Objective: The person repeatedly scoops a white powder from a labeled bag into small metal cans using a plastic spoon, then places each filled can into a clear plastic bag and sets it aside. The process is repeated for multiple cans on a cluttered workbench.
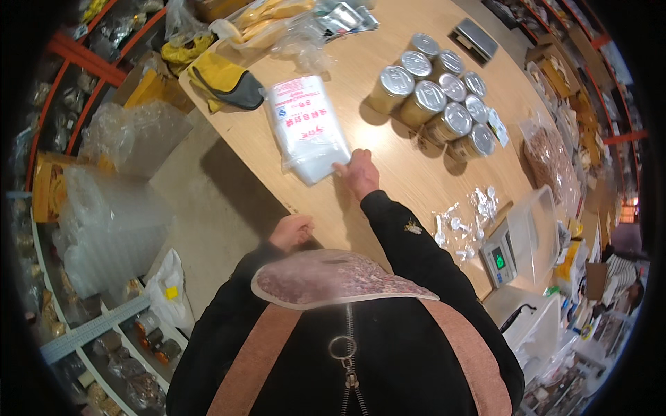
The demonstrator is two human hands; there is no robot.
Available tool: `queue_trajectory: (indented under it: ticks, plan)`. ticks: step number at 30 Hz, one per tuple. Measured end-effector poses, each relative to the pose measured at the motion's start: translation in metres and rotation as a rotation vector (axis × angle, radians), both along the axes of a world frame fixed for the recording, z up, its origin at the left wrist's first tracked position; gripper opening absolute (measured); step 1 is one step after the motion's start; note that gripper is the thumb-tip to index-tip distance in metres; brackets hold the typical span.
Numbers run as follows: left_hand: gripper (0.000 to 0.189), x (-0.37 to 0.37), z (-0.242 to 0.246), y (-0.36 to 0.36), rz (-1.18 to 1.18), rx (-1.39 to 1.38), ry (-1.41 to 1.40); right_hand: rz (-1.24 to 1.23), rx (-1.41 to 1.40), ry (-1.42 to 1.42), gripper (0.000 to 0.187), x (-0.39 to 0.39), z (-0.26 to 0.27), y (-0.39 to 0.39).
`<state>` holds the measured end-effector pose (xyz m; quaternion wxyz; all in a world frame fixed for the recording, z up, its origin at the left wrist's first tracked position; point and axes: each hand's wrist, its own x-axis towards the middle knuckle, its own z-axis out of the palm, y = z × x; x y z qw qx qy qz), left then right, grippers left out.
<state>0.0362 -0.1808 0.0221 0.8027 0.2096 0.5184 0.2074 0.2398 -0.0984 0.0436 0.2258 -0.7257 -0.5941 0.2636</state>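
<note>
A clear plastic-wrapped pack of plastic bags [312,130] with red print lies flat on the wooden table. My right hand [360,174] is at its near right corner, the thumb on the pack and the fingers curled against its edge. Near the table's front edge is my left hand [293,231], its fingers curled in and nothing seen in them. To the right of the pack stand several clear jars [424,101] with silver pull-tab lids and pale contents. Beyond the pack's left side rests a yellow and grey glove or cloth pouch [229,83].
Wrapped white plastic scoops [458,223] lie right of my right arm, beside a digital scale [498,255] with a lit display. A second scale [473,41] sits at the far edge. A plastic tub [244,34] holds yellow items. Stocked shelves [86,54] and bubble wrap [109,229] are at left.
</note>
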Motion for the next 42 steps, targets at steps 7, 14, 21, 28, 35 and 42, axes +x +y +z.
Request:
queue_trajectory:
  ticks: [7,14,21,28,35,42]
  plan:
    - [0.022,-0.029,-0.009,0.026,0.076,0.013,0.051,0.201,0.179,0.033,0.031,0.028,-0.052,0.031]
    - [0.028,0.006,-0.003,0.083,-0.112,0.001,0.056,0.319,0.181,-0.157,0.029,0.051,-0.021,0.047]
    - [0.045,0.056,-0.007,0.109,0.041,0.021,0.060,-0.134,-0.148,1.189,0.025,0.072,0.084,0.005]
    - [0.054,0.043,-0.058,0.115,-0.524,-0.347,-1.005,-0.410,0.316,1.060,0.026,0.151,0.158,-0.070]
    - [0.063,0.124,0.101,0.093,-0.554,-0.198,-0.777,0.242,0.395,0.325,0.011,0.065,0.137,-0.108]
    - [0.042,0.158,0.126,0.046,-0.501,0.004,-0.704,-0.495,0.468,0.420,0.014,0.105,0.118,-0.181]
